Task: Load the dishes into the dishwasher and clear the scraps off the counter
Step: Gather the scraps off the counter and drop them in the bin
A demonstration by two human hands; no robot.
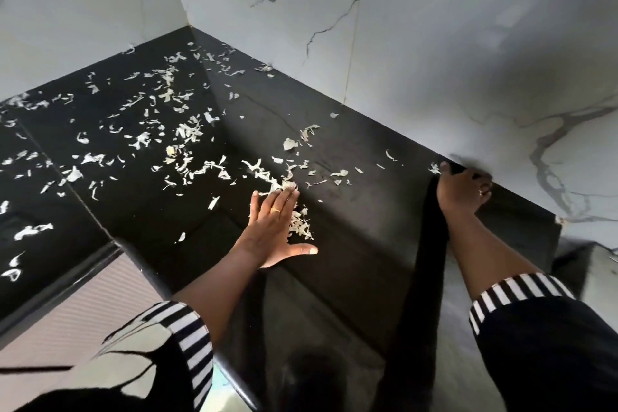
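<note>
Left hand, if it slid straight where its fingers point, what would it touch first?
The left hand lies flat on the black counter. First it would meet the pale scraps right at its fingertips; a few more lie beyond, then probably the marble wall.

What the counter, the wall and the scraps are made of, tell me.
Counter: polished black stone, likely granite; glossy, with mirror-like reflections. Wall: white marble-look tile or slab; grey veins, thin joint lines. Scraps: thin, pale, curled flakes, perhaps onion or garlic skin.
</note>
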